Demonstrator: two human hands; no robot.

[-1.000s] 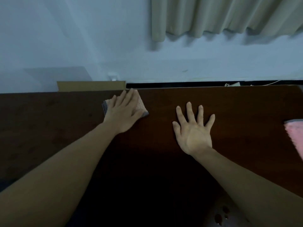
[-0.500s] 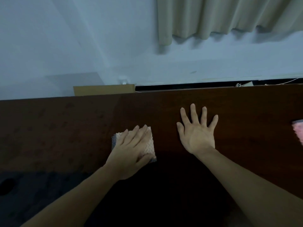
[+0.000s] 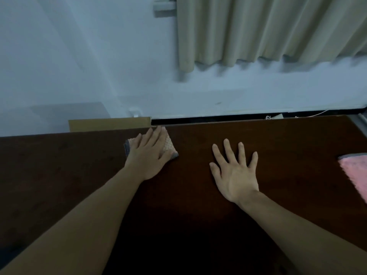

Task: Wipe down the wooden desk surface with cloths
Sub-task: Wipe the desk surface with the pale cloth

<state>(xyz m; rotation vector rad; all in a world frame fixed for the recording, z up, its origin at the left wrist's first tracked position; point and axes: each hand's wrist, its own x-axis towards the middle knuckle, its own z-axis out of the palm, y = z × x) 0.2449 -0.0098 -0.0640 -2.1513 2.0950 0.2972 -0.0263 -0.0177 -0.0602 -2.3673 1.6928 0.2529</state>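
Observation:
The dark brown wooden desk fills the lower half of the view. My left hand lies flat on a small pale textured cloth with a grey edge, pressing it down close to the desk's far edge. My right hand rests palm down on the bare wood to the right, fingers spread, with nothing in it. A pink fluffy cloth with a grey trim lies at the right edge of the view, apart from both hands.
A cardboard box stands behind the desk's far edge at the left. A pale wall rises behind, with beige curtains hanging at the upper right. Cables lie in the dark gap behind the desk.
My left hand has pushed the pale cloth from the near middle of the desk back out to the far edge. My right hand has stayed flat in place.

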